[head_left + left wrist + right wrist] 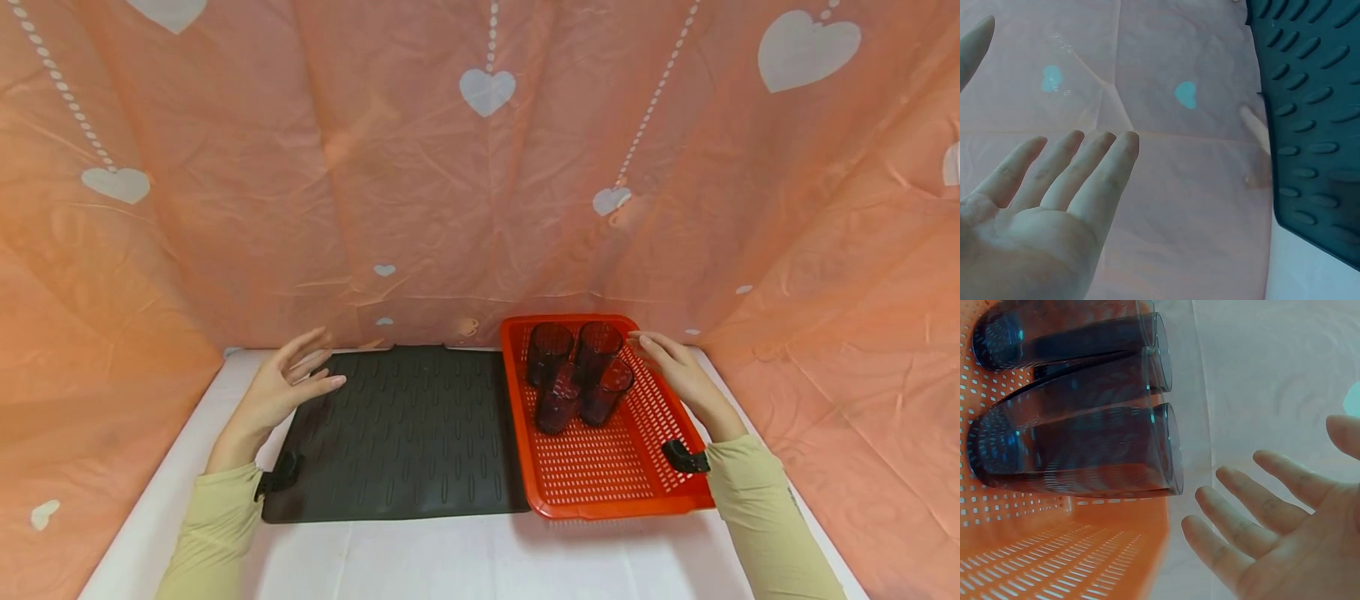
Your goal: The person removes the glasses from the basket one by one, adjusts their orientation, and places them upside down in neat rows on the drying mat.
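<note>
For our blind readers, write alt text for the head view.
A person's left hand hovers by a dark ridged mat, the right hand by a red basket holding four dark glasses. Both hands are empty; heart-patterned orange fabric hangs behind.

Wht tbl w/ mat, bskt

Four dark purple, see-through tumblers, mouths up, grouped two behind two in far half of orange-red basket, clear of its near edge; basket rectangular, perforated, set toward right edge of white table surface; black mat with raised bars, flat, just left of basket, reaching surface's far edge
</note>
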Tool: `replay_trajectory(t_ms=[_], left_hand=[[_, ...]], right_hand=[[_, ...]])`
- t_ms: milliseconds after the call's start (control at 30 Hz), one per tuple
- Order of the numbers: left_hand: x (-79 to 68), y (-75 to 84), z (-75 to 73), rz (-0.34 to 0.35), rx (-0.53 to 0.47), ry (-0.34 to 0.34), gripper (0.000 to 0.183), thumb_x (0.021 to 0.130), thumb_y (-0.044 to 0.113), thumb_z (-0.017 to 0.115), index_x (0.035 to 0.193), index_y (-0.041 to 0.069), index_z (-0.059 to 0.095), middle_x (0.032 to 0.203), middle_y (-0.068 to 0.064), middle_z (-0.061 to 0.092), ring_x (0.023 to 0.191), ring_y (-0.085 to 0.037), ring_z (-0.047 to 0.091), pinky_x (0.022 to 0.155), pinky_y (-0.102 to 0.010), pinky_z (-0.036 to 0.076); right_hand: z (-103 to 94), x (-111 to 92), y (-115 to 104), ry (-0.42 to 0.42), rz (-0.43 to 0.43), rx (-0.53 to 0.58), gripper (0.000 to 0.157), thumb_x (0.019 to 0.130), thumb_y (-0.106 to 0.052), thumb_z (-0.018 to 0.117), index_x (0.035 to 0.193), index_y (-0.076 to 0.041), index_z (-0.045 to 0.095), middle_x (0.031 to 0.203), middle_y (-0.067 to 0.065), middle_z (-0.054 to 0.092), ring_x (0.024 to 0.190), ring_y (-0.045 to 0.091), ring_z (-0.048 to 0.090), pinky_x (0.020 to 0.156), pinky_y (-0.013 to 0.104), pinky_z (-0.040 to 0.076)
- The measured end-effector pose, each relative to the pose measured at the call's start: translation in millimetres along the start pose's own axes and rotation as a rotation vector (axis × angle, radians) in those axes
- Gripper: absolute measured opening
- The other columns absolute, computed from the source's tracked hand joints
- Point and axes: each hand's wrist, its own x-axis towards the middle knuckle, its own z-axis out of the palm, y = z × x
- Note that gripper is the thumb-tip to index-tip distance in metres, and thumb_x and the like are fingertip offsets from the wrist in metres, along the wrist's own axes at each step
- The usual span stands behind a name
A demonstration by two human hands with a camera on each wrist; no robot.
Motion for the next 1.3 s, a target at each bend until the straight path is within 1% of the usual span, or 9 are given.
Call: replay_trajectory(t_ms=[67, 267, 467, 600, 833, 933, 1100, 1200, 1300], left_hand=[[-1.5, -2.7, 0.5, -0.004, 0.002, 0.001, 0.079, 0.086, 0.008, 0.072, 0.151, 0.016, 0.028, 0.150, -0.011, 0.033, 0.136, -0.031, 0.034, 0.097, -0.024, 0.044], [-5.1, -8.2, 2.8, -0.016, 0.000, -0.009, 0.078, 0.087, 0.009, 0.071, 0.151, 0.017, 0.027, 0.152, -0.012, 0.031, 0.136, -0.032, 0.032, 0.095, -0.021, 0.044], [-6.2, -11.3, 5.3, -0.025, -0.003, -0.012, 0.078, 0.087, 0.010, 0.071, 0.151, 0.016, 0.027, 0.152, -0.013, 0.030, 0.137, -0.036, 0.030, 0.097, -0.025, 0.043], [-6.1, -13.9, 6.7, -0.028, -0.016, -0.014, 0.077, 0.087, 0.009, 0.071, 0.151, 0.014, 0.027, 0.152, -0.013, 0.030, 0.137, -0.036, 0.029, 0.097, -0.023, 0.043], [-6.0, -17.4, 7.2, -0.040, -0.010, -0.009, 0.078, 0.088, 0.012, 0.071, 0.151, 0.016, 0.026, 0.151, -0.012, 0.031, 0.136, -0.033, 0.032, 0.095, -0.020, 0.044], [-5.3, -18.0, 7.0, -0.050, -0.005, -0.008, 0.078, 0.088, 0.013, 0.071, 0.152, 0.016, 0.026, 0.151, -0.013, 0.031, 0.136, -0.033, 0.033, 0.094, -0.020, 0.045], [-4.5, -18.2, 6.8, -0.073, -0.008, -0.012, 0.079, 0.088, 0.016, 0.071, 0.152, 0.019, 0.025, 0.152, -0.014, 0.029, 0.136, -0.033, 0.032, 0.093, -0.020, 0.045], [-4.2, -18.9, 7.0, -0.082, -0.012, -0.014, 0.080, 0.088, 0.016, 0.071, 0.152, 0.019, 0.024, 0.152, -0.015, 0.028, 0.137, -0.033, 0.032, 0.094, -0.021, 0.045], [-4.3, -20.4, 7.6, -0.080, -0.010, -0.007, 0.081, 0.087, 0.016, 0.072, 0.152, 0.018, 0.024, 0.152, -0.015, 0.029, 0.137, -0.034, 0.032, 0.094, -0.021, 0.045]], right_hand=[[0.7, -0.3, 1.6, -0.005, 0.010, 0.012, 0.053, 0.106, -0.027, 0.032, 0.137, 0.016, 0.034, 0.137, 0.035, 0.040, 0.129, 0.045, 0.036, 0.105, 0.058, 0.026], [3.8, 1.6, 8.0, -0.013, 0.024, 0.055, 0.055, 0.107, -0.028, 0.031, 0.137, 0.017, 0.033, 0.136, 0.037, 0.038, 0.127, 0.046, 0.037, 0.105, 0.056, 0.029], [7.3, 2.8, 13.5, -0.044, 0.036, 0.103, 0.054, 0.107, -0.026, 0.032, 0.138, 0.018, 0.030, 0.137, 0.039, 0.035, 0.128, 0.049, 0.033, 0.106, 0.058, 0.026], [8.5, 4.4, 16.2, -0.070, 0.063, 0.108, 0.053, 0.106, -0.024, 0.032, 0.139, 0.017, 0.027, 0.138, 0.039, 0.033, 0.131, 0.049, 0.030, 0.107, 0.058, 0.024], [10.3, 6.8, 16.0, -0.087, 0.081, 0.086, 0.052, 0.106, -0.023, 0.034, 0.139, 0.017, 0.026, 0.140, 0.038, 0.032, 0.134, 0.047, 0.025, 0.108, 0.060, 0.021], [10.2, 6.5, 16.1, -0.084, 0.084, 0.062, 0.053, 0.105, -0.023, 0.037, 0.140, 0.015, 0.027, 0.140, 0.035, 0.033, 0.133, 0.045, 0.028, 0.108, 0.059, 0.022], [9.5, 5.2, 17.7, -0.084, 0.117, -0.051, 0.060, 0.101, -0.030, 0.049, 0.142, 0.009, 0.030, 0.143, 0.028, 0.035, 0.130, 0.040, 0.035, 0.107, 0.056, 0.026], [9.3, 6.1, 19.3, -0.090, 0.139, -0.107, 0.067, 0.096, -0.033, 0.058, 0.143, 0.007, 0.030, 0.144, 0.025, 0.035, 0.132, 0.041, 0.033, 0.106, 0.057, 0.027], [10.0, 6.2, 18.3, -0.114, 0.147, -0.103, 0.071, 0.093, -0.027, 0.064, 0.143, 0.007, 0.028, 0.145, 0.027, 0.032, 0.134, 0.045, 0.029, 0.105, 0.058, 0.028]])
